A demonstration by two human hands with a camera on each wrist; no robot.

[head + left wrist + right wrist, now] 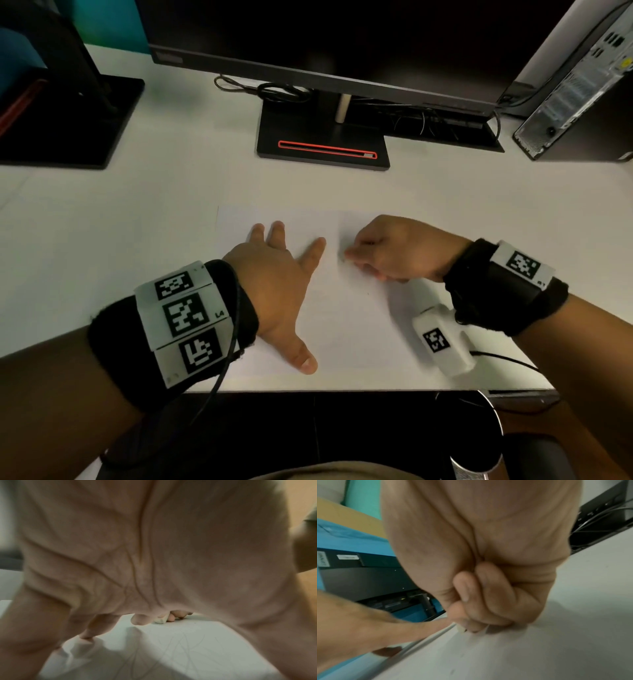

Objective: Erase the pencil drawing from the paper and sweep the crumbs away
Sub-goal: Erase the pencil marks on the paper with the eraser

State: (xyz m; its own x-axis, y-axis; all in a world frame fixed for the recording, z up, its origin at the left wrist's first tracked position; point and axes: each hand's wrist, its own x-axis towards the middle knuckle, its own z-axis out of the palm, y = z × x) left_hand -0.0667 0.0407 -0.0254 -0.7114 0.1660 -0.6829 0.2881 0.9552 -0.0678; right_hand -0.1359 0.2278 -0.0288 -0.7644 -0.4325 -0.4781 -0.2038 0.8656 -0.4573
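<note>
Left hand point(274, 274) flat on smooth paper point(342, 325); right hand point(394, 250) pinches eraser point(160, 620).

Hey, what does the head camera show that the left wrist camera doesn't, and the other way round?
Only the head view: the monitor and its stand, the computer tower, both wristbands, and the left hand spread flat on the paper. Only the left wrist view: the left palm from beneath, and the pale eraser pinched in the right hand's fingertips. Both show the white paper and the right hand working on it.
</note>
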